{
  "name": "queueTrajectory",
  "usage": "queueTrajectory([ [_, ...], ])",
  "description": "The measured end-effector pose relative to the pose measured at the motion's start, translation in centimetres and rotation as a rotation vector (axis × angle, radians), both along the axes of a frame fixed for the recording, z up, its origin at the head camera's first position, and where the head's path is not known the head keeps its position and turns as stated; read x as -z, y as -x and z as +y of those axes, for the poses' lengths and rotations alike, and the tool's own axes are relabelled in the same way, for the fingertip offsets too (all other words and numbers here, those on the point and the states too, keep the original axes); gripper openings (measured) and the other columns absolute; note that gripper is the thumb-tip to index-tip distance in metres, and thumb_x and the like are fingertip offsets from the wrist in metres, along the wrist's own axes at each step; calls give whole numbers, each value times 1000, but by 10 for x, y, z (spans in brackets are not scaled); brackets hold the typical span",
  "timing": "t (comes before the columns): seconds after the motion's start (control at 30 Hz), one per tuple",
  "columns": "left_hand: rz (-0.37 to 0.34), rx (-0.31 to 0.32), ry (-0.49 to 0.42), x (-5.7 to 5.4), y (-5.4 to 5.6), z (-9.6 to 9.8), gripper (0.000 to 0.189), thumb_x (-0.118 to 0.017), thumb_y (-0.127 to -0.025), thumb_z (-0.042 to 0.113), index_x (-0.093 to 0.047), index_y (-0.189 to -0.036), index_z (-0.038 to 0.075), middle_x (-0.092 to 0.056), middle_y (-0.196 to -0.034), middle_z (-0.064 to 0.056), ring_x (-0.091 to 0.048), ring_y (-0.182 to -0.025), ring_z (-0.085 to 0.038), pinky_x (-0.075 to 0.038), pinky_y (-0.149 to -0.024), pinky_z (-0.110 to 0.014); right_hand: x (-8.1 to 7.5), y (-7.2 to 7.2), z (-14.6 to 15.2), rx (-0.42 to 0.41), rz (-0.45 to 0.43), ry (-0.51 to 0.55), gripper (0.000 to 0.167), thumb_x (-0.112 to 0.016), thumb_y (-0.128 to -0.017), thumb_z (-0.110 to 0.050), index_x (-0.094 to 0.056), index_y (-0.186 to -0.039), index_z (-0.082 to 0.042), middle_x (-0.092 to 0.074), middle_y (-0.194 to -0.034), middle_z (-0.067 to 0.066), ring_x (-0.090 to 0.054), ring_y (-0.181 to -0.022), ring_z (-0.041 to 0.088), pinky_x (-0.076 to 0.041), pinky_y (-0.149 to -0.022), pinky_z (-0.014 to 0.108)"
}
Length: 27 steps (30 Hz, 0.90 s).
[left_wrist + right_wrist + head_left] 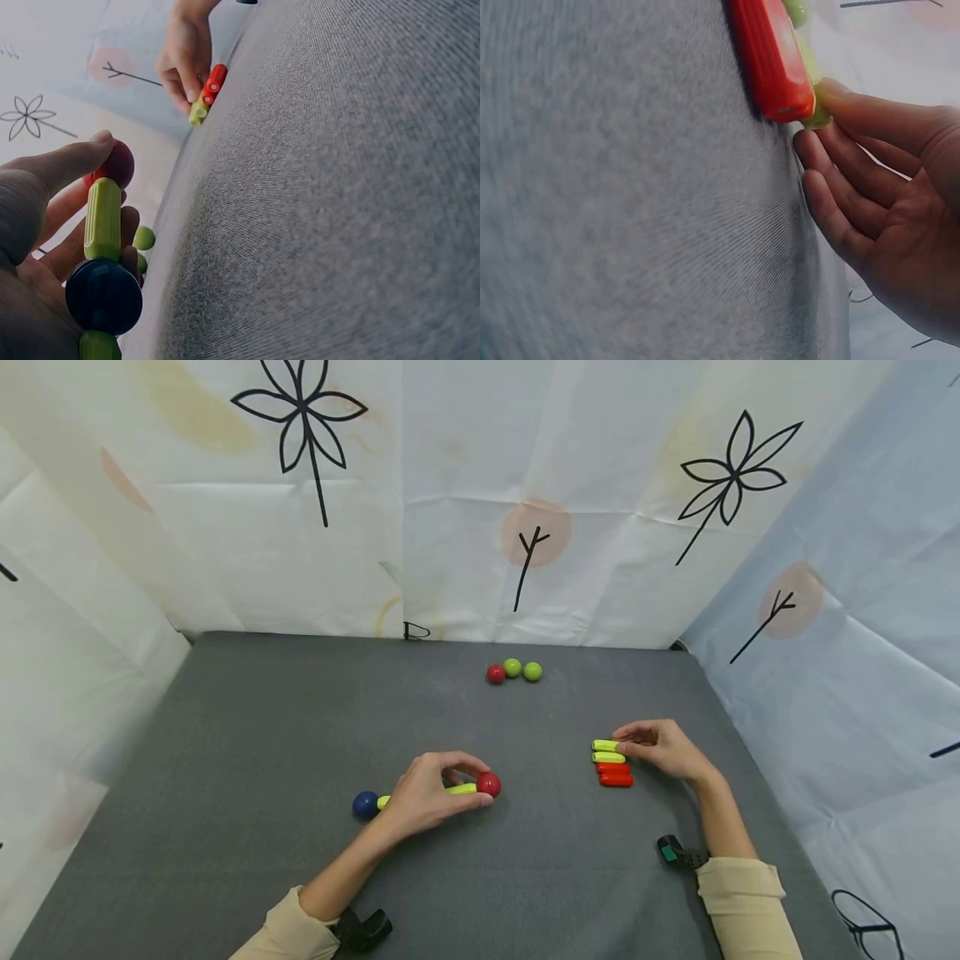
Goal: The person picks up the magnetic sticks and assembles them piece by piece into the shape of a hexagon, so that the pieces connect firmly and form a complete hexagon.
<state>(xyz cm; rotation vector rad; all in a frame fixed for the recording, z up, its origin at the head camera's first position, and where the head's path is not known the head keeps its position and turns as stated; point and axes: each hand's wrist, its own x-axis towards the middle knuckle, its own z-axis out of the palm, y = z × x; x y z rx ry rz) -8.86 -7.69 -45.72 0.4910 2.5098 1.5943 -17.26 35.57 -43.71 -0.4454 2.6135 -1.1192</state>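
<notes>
My left hand (431, 789) pinches the red ball (488, 784) at one end of a chain of balls and ribbed rods. A yellow-green rod (103, 217) joins that ball to a dark blue ball (103, 296), followed by a second yellow-green rod (99, 346). Another blue ball (365, 805) shows at the chain's left end in the head view, where the hand hides the middle. My right hand (663, 747) pinches the end of the farthest loose yellow-green rod (605, 745). Beside it lie another yellow-green rod (608, 757) and two red rods (615, 775).
Toward the back of the grey table (300, 710) lie a loose red ball (496, 674) and two green balls (512, 667). Printed white cloth (465, 460) hangs behind the table and at both sides.
</notes>
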Motion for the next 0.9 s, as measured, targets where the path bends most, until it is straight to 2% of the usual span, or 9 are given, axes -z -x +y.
queueTrajectory([
  [0.17, -11, -2, 2, -1, 1, -1, 33, -95, -85, 36, -82, -114, 29, -83, -112, 6, -73, -89, -12, -54, -71, -25, -4, -4, -6, 43, 32, 32, 28, -73, -105, -17, -76, -126, 2, -79, -121, 24, -75, -98, -1, -61, -82, 23],
  [0.43, -22, 0, 1, -2, 2, -1, 33, -94, -86, 36, -82, -115, 28, -83, -113, 6, -73, -89, -9, -54, -73, -25, -13, -16, -36, 50, 34, 162, 26, -77, -102, -12, -75, -123, 3, -76, -123, 28, -81, -98, 16, -65, -83, 30],
  [0.63, -21, -8, 9, -5, 2, -1, 32, -94, -86, 36, -82, -115, 28, -83, -113, 6, -72, -89, -9, -54, -75, -25, -20, -28, -67, -9, 37, 248, 22, -78, -100, -9, -77, -120, 0, -78, -118, 25, -81, -98, 26, -66, -84, 34],
  [0.73, -21, -14, 11, -5, 2, -2, 32, -94, -86, 35, -82, -115, 28, -83, -113, 6, -72, -90, -10, -54, -76, -26, -22, -34, -83, -56, 51, 262, 21, -78, -100, -8, -78, -120, -2, -79, -116, 22, -81, -97, 26, -65, -82, 31],
  [0.77, -22, -15, 11, -6, 2, -2, 32, -94, -86, 35, -82, -115, 28, -83, -113, 6, -72, -90, -10, -54, -76, -26, -23, -36, -88, -69, 53, 263, 21, -78, -100, -9, -78, -120, -3, -79, -114, 21, -80, -92, 26, -64, -77, 29],
  [0.9, -23, -18, 7, -5, 2, -2, 32, -94, -86, 34, -82, -115, 28, -83, -112, 5, -72, -89, -9, -55, -74, -26, -25, -43, -107, -126, 44, 296, 20, -78, -100, -7, -78, -119, -3, -79, -113, 20, -79, -91, 25, -64, -76, 27],
])
